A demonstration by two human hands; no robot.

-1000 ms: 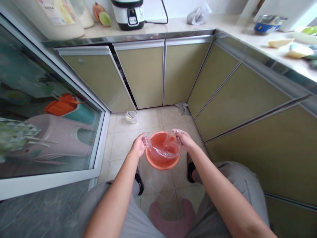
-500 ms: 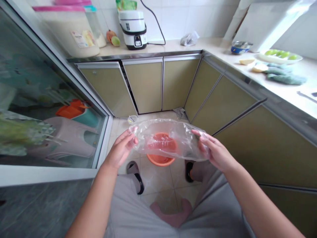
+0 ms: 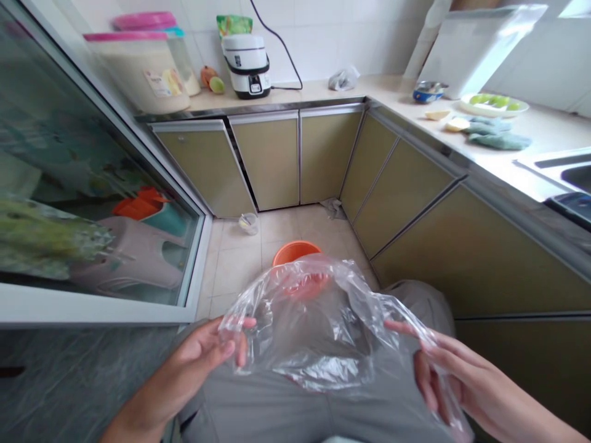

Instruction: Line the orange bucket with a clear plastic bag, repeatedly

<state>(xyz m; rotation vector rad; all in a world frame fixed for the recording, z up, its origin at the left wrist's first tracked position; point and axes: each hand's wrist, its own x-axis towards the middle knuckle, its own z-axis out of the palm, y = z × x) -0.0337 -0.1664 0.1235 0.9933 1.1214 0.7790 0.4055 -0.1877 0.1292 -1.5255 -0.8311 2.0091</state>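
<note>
Head view: hands well apart, left hand (image 3: 203, 351) pinching bag (image 3: 318, 332) at its left edge, right hand (image 3: 471, 375) clamped on its right edge. Bag stretched between them above lap (image 3: 258, 406). Open floor (image 3: 231, 264) beyond left hand, up to door frame (image 3: 196, 264); cabinets (image 3: 508, 264) close off the side beyond right hand. Versus 0.5 s ago: bag drawn closer to body, spread taller; shoes now covered. Basin (image 3: 295, 249) past the bag, near part seen only through plastic. Right fingers partly veiled; sink (image 3: 551, 166), beyond right hand, cut off.
</note>
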